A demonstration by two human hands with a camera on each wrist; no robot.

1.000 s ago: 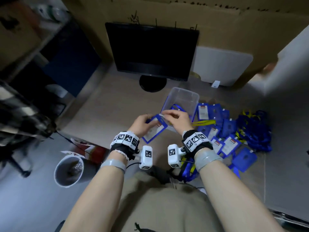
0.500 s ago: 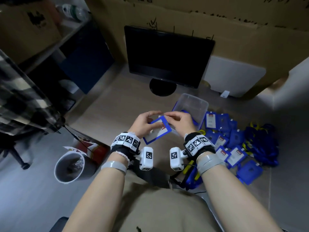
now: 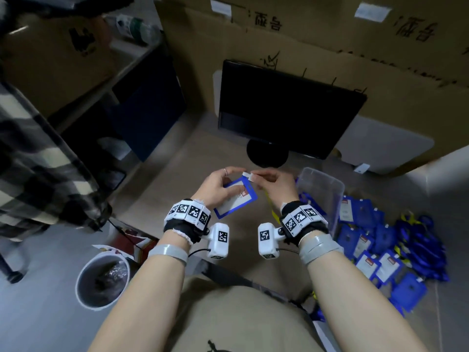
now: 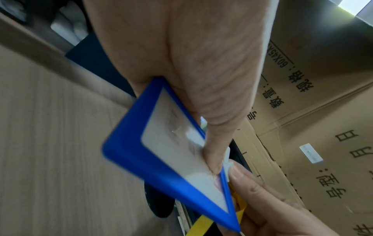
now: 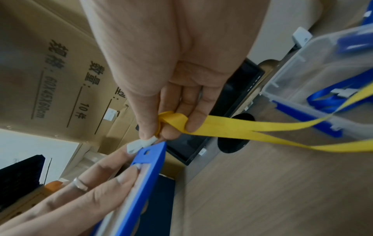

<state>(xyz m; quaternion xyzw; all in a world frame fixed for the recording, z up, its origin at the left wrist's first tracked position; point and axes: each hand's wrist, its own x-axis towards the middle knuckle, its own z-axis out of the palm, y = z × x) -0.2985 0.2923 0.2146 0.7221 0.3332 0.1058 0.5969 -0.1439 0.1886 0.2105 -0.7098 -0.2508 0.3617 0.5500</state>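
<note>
A blue badge holder [image 3: 237, 199] with a white card inside is held above the desk in front of me. My left hand [image 3: 223, 184] grips it, thumb on the clear window [image 4: 161, 159] and fingers behind the back [image 5: 149, 175]. My right hand [image 3: 264, 179] pinches the white plastic clip [image 3: 247, 175] at the holder's top edge, beside the slot [image 5: 139, 144]. A yellow lanyard [image 5: 262, 127] runs from that clip over my right fingers and trails off toward the box. In the head view only a short piece of the yellow lanyard [image 3: 267, 199] shows below my right hand.
A clear plastic box [image 3: 327, 184] stands right of my hands, with blue lanyards inside. Further right lie several blue badge holders [image 3: 368, 250] and a heap of blue lanyards [image 3: 421, 245]. A black monitor [image 3: 284, 110] stands behind, cardboard boxes [image 3: 330, 47] beyond it. A waste bin [image 3: 101, 278] sits on the floor, left.
Both hands have carried the badge holder left, away from the clear box. The white clip now shows at the holder's top edge between my fingertips.
</note>
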